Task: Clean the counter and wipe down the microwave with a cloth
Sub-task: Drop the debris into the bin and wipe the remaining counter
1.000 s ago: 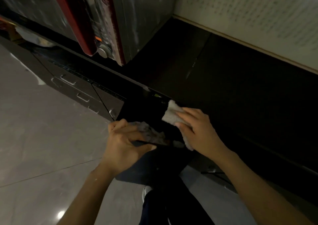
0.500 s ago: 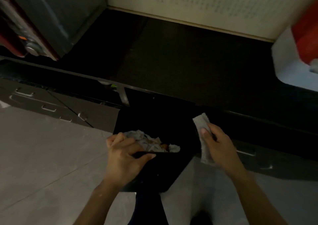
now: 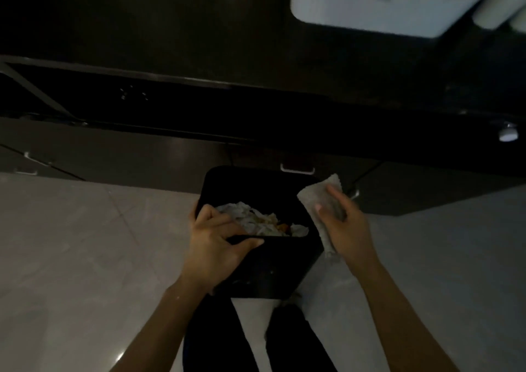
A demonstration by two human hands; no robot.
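Fingers of the left hand (image 3: 216, 246) curl closed over the near rim of a black bin (image 3: 273, 272) at frame centre, thumb along the edge. Crumpled paper and what may be food scraps (image 3: 264, 223) fill it. Right hand (image 3: 341, 223) pinches a grey cloth (image 3: 320, 198) just beside the bin, below the dark counter (image 3: 199, 30).

The cloth (image 3: 318, 198) was pale grey, folded and crumpled, right of frame centre, hanging below the counter's edge. The counter (image 3: 170, 30) was dark, filling the frame's upper part.
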